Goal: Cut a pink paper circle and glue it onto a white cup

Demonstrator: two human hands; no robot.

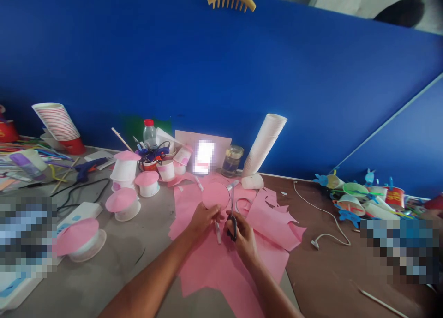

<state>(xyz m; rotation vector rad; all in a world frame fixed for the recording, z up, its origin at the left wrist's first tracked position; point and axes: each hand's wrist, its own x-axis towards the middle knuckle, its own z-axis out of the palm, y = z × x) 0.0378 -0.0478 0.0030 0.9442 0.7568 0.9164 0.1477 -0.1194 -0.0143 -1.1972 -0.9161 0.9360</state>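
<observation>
Pinched in my left hand (205, 218) is a rounded piece of pink paper (215, 194), held up over the larger pink sheets. My right hand (243, 235) grips a pair of scissors (232, 223) with dark handles, its blades pointing away from me along the paper's right edge. Whether the blades touch the paper is hard to make out. Under both hands lie cut pink sheets (202, 269) with jagged edges. A slim pale stick-like item (218, 233) shows just below my left fingers. Curled pink offcuts (273, 221) are to the right of the scissors.
Small white cups with pink paper tops (121, 200) stand on the left. A tall stack of white cups (265, 145) leans at the back, beside a glass jar (232, 161). A white cable (332, 212) and decorated cups (356, 191) lie right. A glue gun (88, 169) rests left.
</observation>
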